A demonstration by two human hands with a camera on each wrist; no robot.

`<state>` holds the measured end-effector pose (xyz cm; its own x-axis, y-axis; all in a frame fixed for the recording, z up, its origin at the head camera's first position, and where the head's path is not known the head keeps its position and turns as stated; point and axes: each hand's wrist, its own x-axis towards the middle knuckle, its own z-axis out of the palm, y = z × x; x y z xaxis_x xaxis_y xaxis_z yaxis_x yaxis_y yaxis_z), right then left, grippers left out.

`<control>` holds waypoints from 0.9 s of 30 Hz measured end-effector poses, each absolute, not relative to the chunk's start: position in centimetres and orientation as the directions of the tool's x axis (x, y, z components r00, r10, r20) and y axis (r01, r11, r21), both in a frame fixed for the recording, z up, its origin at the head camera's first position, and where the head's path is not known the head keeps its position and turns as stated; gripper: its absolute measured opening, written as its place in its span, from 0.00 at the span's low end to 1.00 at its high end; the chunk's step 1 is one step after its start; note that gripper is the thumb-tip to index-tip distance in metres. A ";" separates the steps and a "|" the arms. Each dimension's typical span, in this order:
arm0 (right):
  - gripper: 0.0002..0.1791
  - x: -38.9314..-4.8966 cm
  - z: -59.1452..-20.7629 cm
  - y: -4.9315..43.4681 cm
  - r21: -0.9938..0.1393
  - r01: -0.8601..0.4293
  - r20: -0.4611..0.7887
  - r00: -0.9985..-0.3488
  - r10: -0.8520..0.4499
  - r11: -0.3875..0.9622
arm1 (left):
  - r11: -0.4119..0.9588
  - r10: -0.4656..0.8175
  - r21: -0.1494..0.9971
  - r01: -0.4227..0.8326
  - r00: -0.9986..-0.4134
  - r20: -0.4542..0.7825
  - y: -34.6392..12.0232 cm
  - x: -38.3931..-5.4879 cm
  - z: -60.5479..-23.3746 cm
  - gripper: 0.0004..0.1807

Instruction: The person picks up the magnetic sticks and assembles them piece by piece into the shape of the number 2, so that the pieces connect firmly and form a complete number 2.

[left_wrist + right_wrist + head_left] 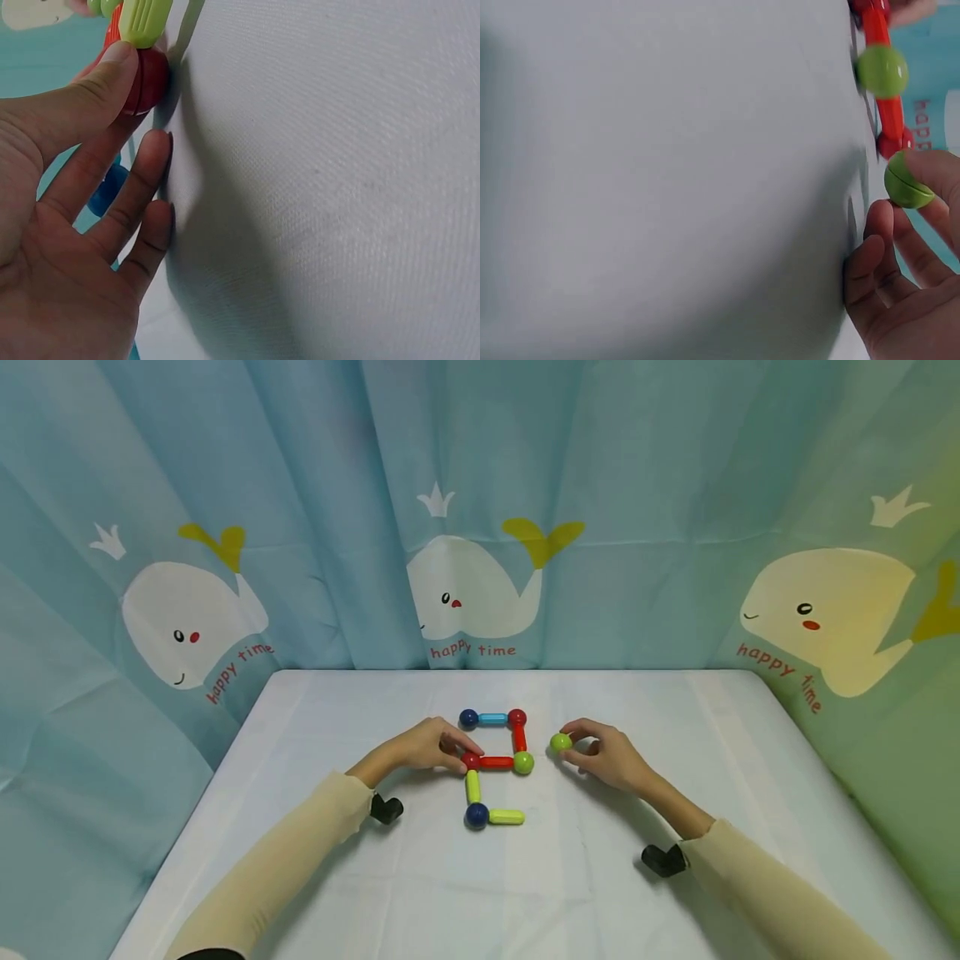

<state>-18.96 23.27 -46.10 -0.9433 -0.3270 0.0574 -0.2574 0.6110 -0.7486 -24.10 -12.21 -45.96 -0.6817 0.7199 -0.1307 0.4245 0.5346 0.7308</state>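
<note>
A shape of coloured rods and balls lies on the white table. My left hand pinches its red ball between thumb and finger, where a red rod and a yellow-green rod meet. My right hand holds a loose green ball by thumb and fingertips, to the right of the shape. Another green ball joins two red rods at a corner. Farther back are a second red ball, a blue rod and a dark blue ball.
Nearest the person, a dark blue ball carries a yellow-green rod whose right end is free. A blue curtain with whale prints hangs behind the table. Black wrist mounts stick out beneath both sleeves.
</note>
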 end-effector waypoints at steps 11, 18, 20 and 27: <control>0.17 -14.2 -46.2 22.2 -0.743 -0.319 0.057 -0.906 -0.419 0.588 | 0.533 0.711 0.738 0.415 -0.693 -0.124 -12.1 -23.7 -45.7 0.18; 0.17 -12.4 -46.4 21.4 -0.760 -0.310 0.031 -0.895 -0.445 0.572 | 0.531 0.713 0.735 0.423 -0.691 -0.117 -12.2 -23.8 -45.8 0.18; 0.17 -12.0 -46.4 21.3 -0.767 -0.309 0.029 -0.893 -0.450 0.563 | 0.528 0.714 0.736 0.423 -0.691 -0.115 -12.2 -23.8 -45.8 0.18; 0.17 -11.3 -46.7 21.0 -0.763 -0.312 0.032 -0.893 -0.448 0.566 | 0.530 0.713 0.738 0.418 -0.691 -0.120 -12.2 -23.8 -45.9 0.19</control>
<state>-11.29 21.03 -46.67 -0.8933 -0.4484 0.0319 -0.3116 0.5664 -0.7630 -23.78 -12.22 -45.89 -0.6912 0.7127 -0.1200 0.4179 0.5296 0.7381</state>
